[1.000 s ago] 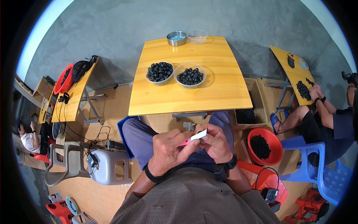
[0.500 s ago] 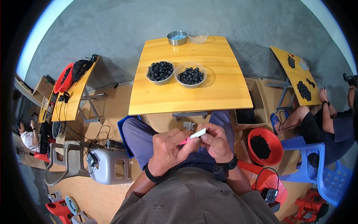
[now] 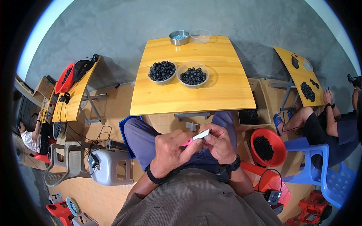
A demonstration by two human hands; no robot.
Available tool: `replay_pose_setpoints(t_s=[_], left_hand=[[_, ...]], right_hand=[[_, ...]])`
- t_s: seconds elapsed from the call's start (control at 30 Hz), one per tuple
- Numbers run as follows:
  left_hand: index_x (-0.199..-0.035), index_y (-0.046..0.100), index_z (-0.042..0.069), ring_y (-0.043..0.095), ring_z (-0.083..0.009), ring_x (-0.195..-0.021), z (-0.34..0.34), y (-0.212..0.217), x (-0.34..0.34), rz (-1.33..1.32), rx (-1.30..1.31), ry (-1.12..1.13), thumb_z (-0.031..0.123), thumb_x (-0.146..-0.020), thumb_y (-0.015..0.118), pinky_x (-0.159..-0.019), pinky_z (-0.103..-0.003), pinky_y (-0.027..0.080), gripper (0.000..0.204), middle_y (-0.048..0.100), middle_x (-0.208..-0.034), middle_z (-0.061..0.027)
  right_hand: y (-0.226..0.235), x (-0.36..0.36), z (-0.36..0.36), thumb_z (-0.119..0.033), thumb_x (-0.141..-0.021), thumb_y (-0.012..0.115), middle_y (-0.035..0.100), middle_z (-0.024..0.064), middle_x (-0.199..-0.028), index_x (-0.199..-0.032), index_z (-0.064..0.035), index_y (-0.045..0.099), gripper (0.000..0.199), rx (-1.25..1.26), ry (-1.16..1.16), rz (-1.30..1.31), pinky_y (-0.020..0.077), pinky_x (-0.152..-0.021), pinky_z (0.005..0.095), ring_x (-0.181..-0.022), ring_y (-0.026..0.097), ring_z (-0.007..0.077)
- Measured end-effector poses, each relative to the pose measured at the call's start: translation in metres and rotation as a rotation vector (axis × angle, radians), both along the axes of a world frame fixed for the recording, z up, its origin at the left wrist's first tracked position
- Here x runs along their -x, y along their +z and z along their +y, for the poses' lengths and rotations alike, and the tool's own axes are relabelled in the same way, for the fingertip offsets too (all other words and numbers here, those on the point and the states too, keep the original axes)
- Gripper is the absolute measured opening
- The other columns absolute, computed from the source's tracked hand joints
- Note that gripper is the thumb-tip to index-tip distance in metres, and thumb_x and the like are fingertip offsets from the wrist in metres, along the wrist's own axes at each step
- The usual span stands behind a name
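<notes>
Above my lap, just in front of the table edge, my two hands work close together. My left hand [image 3: 170,150] is closed around a slim pink tool with a flat white end [image 3: 201,135], which points up toward my other hand. The fingers of my right hand [image 3: 220,142] are bent in a pinch beside that white end. A bit of something small and black shows at its thumb tip, mostly hidden by the fingers. On the table [image 3: 169,101] stand two clear bowls of small black ring-like parts [image 3: 162,71], side by side.
At the table's back are a metal tin [image 3: 179,40] and a clear bowl [image 3: 200,36]. A red basin of black parts [image 3: 268,147] and a cardboard box [image 3: 262,100] stand to my right. People sit at side tables; a grey stool [image 3: 109,165] is at left.
My hands barely move; the white end shifts very slightly. The person at far left raises an arm toward their table.
</notes>
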State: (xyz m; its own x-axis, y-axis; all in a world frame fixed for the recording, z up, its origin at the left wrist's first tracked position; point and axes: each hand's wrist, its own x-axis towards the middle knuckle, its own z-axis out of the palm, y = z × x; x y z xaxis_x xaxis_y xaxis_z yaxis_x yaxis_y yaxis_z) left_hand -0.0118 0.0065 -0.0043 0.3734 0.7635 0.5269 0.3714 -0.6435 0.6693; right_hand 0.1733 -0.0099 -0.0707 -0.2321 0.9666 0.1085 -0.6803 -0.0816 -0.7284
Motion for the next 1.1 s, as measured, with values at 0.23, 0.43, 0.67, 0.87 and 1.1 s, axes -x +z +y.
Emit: replay_pose_setpoints(t_s=[0.23, 0.43, 0.67, 0.87, 1.1], left_hand=[[-0.086, 0.072, 0.001, 0.061, -0.0239, -0.052, 0.001, -0.002, 0.002, -0.014, 0.014, 0.036, 0.017, -0.081, 0.077, -0.047, -0.032, 0.045, 0.018, 0.060, -0.063, -0.0116], [-0.086, 0.072, 0.002, 0.060, -0.0225, -0.051, 0.000, -0.004, -0.001, 0.006, -0.062, -0.040, 0.020, -0.079, 0.080, -0.046, -0.032, 0.044, 0.021, 0.059, -0.062, -0.0098], [-0.089, 0.072, 0.002, 0.055, -0.0229, -0.048, 0.000, -0.004, -0.001, 0.075, -0.173, -0.018, 0.020, -0.076, 0.079, -0.044, -0.034, 0.041, 0.024, 0.052, -0.058, -0.0088], [-0.076, 0.067, 0.005, 0.057, -0.0226, -0.048, 0.001, -0.006, 0.000, 0.101, -0.190, 0.034, 0.024, -0.076, 0.083, -0.044, -0.033, 0.042, 0.025, 0.054, -0.059, -0.0065], [-0.081, 0.069, 0.001, 0.057, -0.0227, -0.049, 0.004, -0.010, 0.003, 0.003, -0.054, 0.003, 0.018, -0.080, 0.077, -0.046, -0.032, 0.041, 0.018, 0.054, -0.058, -0.0101]], right_hand=[[-0.002, 0.003, -0.002, -0.019, -0.095, 0.067, 0.063, 0.0020, -0.095, -0.116, -0.0020, 0.064, 0.027, 0.072, 0.039, 0.152, 0.0460, -0.063, 0.0225, -0.076, 0.057, 0.0085], [-0.002, 0.004, -0.001, -0.026, -0.092, 0.069, 0.059, 0.0042, -0.099, -0.111, -0.0004, 0.061, 0.032, 0.056, 0.088, 0.182, 0.0453, -0.064, 0.0236, -0.079, 0.056, 0.0102], [-0.015, 0.001, 0.001, -0.020, -0.094, 0.066, 0.063, 0.0050, -0.103, -0.117, 0.0000, 0.062, 0.031, 0.046, 0.199, 0.348, 0.0482, -0.068, 0.0257, -0.083, 0.059, 0.0116], [-0.013, 0.004, -0.001, -0.023, -0.094, 0.066, 0.065, 0.0055, -0.101, -0.116, -0.0011, 0.063, 0.031, 0.076, 0.205, 0.336, 0.0466, -0.065, 0.0269, -0.078, 0.058, 0.0117], [-0.005, 0.003, -0.003, -0.025, -0.095, 0.066, 0.064, 0.0050, -0.100, -0.113, -0.0018, 0.064, 0.029, 0.079, 0.181, 0.262, 0.0451, -0.064, 0.0255, -0.077, 0.057, 0.0110]])
